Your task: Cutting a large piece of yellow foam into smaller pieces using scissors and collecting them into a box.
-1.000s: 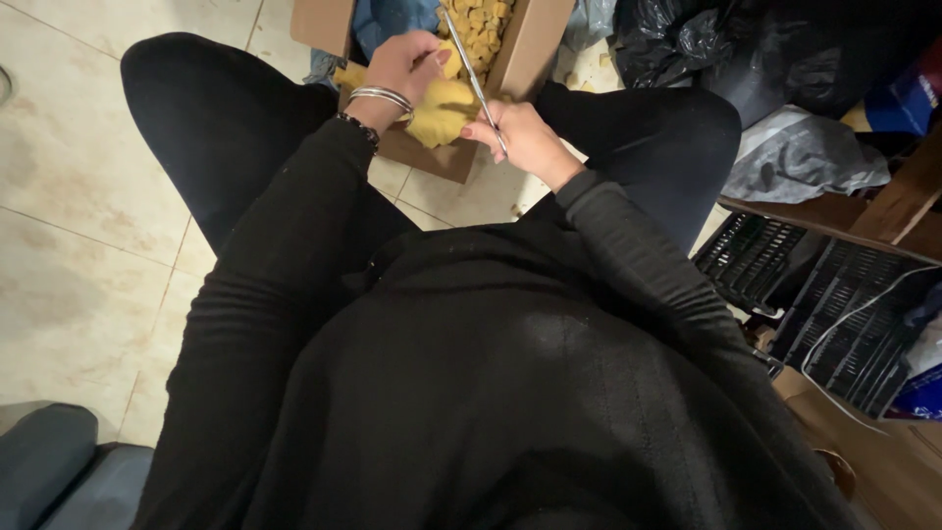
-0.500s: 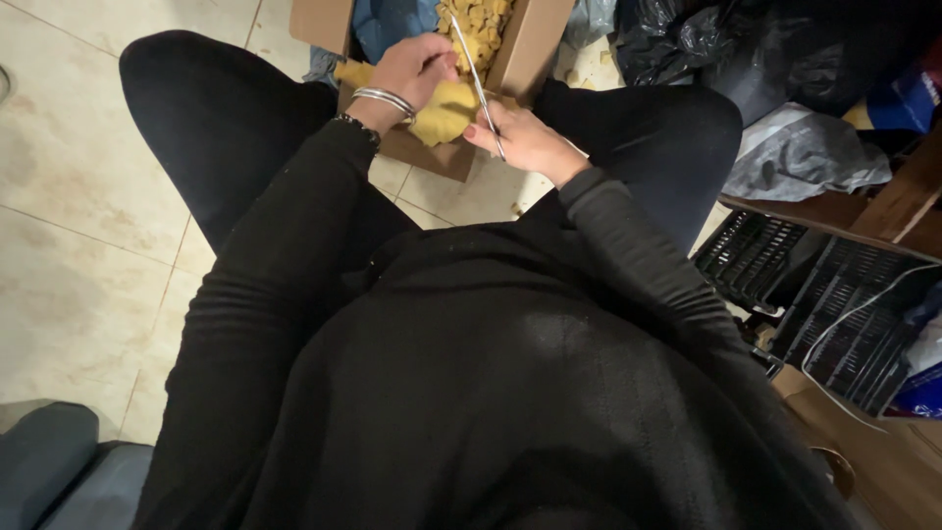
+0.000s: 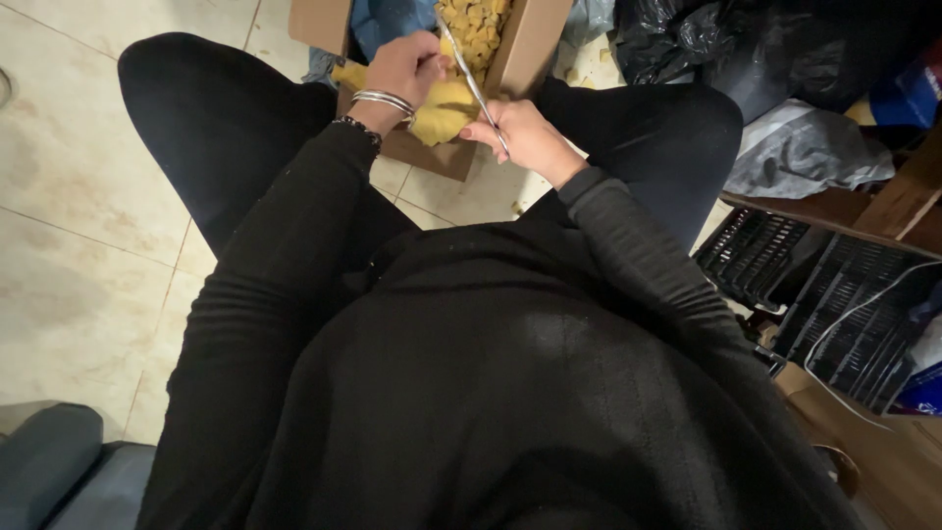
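The scissors point(image 3: 469, 74) sit at the far middle of the view, over the open cardboard box point(image 3: 525, 44), blades running into the yellow foam piece point(image 3: 444, 106). Since half a second ago the scissors have barely shifted; the foam looks turned a little, with more of it showing below the left hand. The scissors' long axis runs from near right to far left, tips pointing away from the person toward the box, handles near. The right hand point(image 3: 530, 137) is closed around the handles. The left hand point(image 3: 407, 71), bangles point(image 3: 383, 99) at its wrist, is closed on the foam's far left edge. Small yellow foam bits point(image 3: 476, 25) fill the box. Black bags point(image 3: 706, 49) lie far right, black trays point(image 3: 814, 285) at right.
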